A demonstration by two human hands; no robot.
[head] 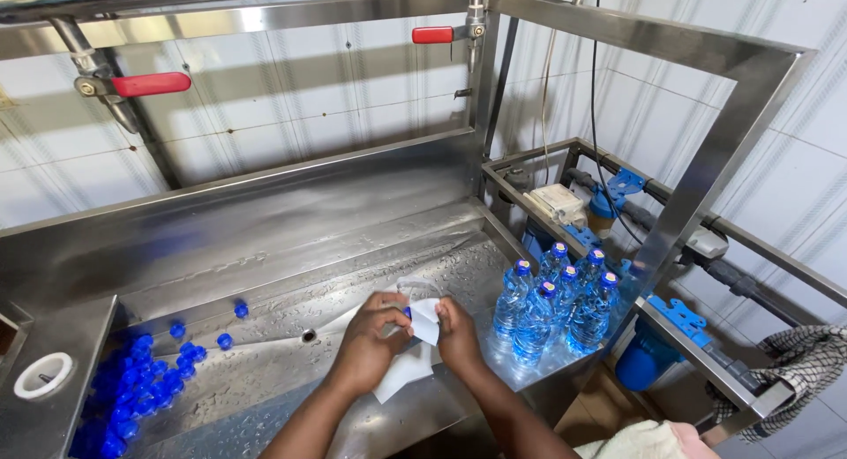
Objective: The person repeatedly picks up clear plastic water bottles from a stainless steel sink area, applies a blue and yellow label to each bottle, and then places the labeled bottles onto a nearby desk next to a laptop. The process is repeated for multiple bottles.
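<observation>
Both my hands meet over the wet steel basin (265,274). My left hand (371,342) grips a clear plastic bottle (416,292) whose blue cap shows between my fingers. My right hand (457,334) holds a white label (426,320) against that bottle. A second white sheet (401,372) hangs below my hands. To the right, several filled water bottles (551,300) with blue caps stand together on the steel shelf.
A heap of loose blue caps (132,388) lies at the basin's left end. A white ring (42,375) rests on the left ledge. Red-handled valves (150,84) hang on pipes above. Blue filter housings (653,349) and a checked cloth (807,357) are at right.
</observation>
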